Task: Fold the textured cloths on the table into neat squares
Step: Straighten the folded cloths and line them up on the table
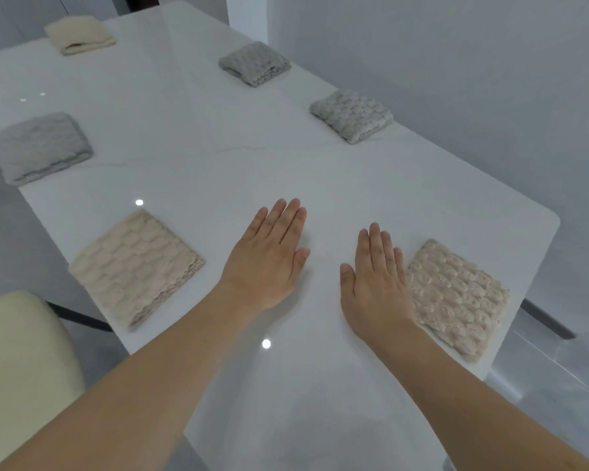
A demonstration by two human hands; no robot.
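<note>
Neither hand holds anything: left hand and right hand lie flat, fingers straight, palms down on the bare white marble table, the right one's edge just beside the pinkish folded cloth at 3 o'clock. Outward: beige folded cloth at 9 o'clock, grey squares at 10, 12 and 1, cream cloth far at 11. Judgement: all six look folded, folding apparently complete; next move calls only for checking the looser cream one.

Home dining room, glossy white marble-look table, cream upholstered chair, plain white walls
</note>
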